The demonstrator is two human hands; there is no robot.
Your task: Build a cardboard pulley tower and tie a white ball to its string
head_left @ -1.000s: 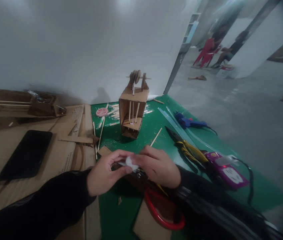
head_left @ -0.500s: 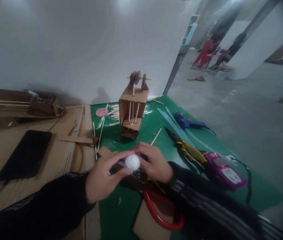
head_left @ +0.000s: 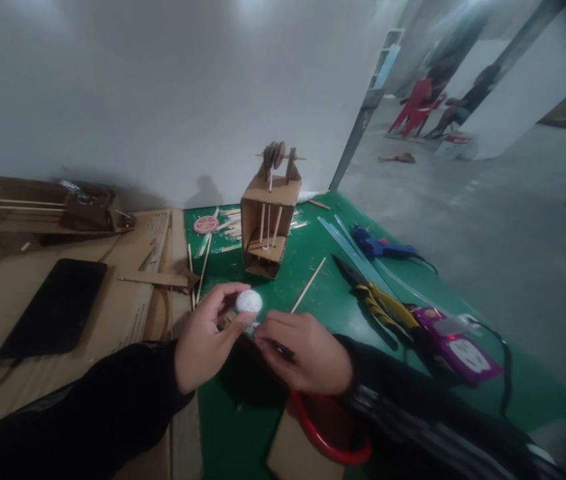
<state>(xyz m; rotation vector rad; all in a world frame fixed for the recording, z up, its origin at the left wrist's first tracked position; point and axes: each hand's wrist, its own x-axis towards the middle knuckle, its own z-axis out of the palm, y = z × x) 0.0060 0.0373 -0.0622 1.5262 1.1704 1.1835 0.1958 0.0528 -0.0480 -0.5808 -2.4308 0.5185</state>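
My left hand pinches a small white ball between thumb and fingers, above the green tabletop. Close beside it, my right hand is closed, its fingertips pressed together just below the ball. A small greyish bit shows at those fingertips, too unclear to name. Under my right wrist lies a tool with a red looped handle, probably scissors, mostly covered. Beyond both hands stands a cardboard box model with sticks inside, a white string, and cardboard discs on an axle on top.
On the right lie yellow-black pliers, clear glue sticks, a blue glue gun and a purple power strip with a cable. Cardboard sheets and a black tablet-like slab cover the left. Several wooden sticks lie behind.
The ball and my left hand have moved slightly up and left. My right hand has drawn away from the ball, fingers now pinched together below it.
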